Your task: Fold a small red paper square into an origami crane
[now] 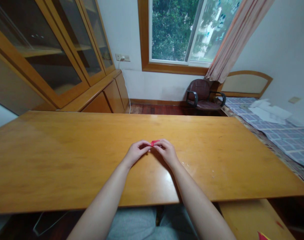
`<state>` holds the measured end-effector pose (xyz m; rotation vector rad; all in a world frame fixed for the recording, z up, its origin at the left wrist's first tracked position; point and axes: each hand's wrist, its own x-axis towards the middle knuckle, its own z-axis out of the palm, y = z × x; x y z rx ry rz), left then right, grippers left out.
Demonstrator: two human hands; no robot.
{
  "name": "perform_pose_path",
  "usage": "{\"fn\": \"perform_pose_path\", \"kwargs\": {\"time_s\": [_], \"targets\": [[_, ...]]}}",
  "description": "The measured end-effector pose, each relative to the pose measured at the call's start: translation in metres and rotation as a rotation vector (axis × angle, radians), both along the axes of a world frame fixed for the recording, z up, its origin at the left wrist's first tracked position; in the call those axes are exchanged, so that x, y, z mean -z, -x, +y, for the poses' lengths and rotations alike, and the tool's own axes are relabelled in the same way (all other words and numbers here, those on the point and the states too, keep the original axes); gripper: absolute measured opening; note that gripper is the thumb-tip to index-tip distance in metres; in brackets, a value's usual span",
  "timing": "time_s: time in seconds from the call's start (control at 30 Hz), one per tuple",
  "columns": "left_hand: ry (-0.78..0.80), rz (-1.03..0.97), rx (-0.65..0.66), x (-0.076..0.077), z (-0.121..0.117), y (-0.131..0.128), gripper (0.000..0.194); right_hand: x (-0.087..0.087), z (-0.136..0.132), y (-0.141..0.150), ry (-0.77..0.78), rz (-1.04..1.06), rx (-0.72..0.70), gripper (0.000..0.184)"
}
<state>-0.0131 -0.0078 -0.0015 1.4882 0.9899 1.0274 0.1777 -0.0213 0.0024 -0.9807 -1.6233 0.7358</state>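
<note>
The small, thin, bright red piece, maybe folded paper [155, 142], is between the two bare hands, over the middle of the smooth yellow-brown wooden table [79, 160]; I cannot tell if it touches the wood. The left hand [136, 153] pinches its left end with thumb and fingertips; the right hand [168, 153] pinches it just beside that, with its thumb and fingers closed too. It could rip or crease in the wrong spot if the hands pull apart or twist too hard, as it looks thin and the pinches are so near each other; it could also slip out if one pinch gets loose, since so little of it is there to hold; the fingers hide part of it, so a crooked bit might be missed. Its long way seems to run from left to right, with the right end tipped a bit toward the window [172, 33]; which end is its front, I cannot tell.
</note>
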Motion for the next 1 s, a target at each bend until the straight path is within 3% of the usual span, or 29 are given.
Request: {"fn": "perform_pose_path", "kwargs": {"time_s": [0.5, 1.0], "targets": [[-0.213, 0.127, -0.058, -0.0014, -0.0014, -0.0007, 0.014, -0.0021, -0.0016, 0.0004, 0.026, 0.010, -0.055, 0.010], [-0.089, 0.080, -0.090, 0.0049, -0.0026, -0.0016, 0.023, -0.0022, -0.0008, -0.0006, 0.016, 0.020, -0.046, 0.009]]}}
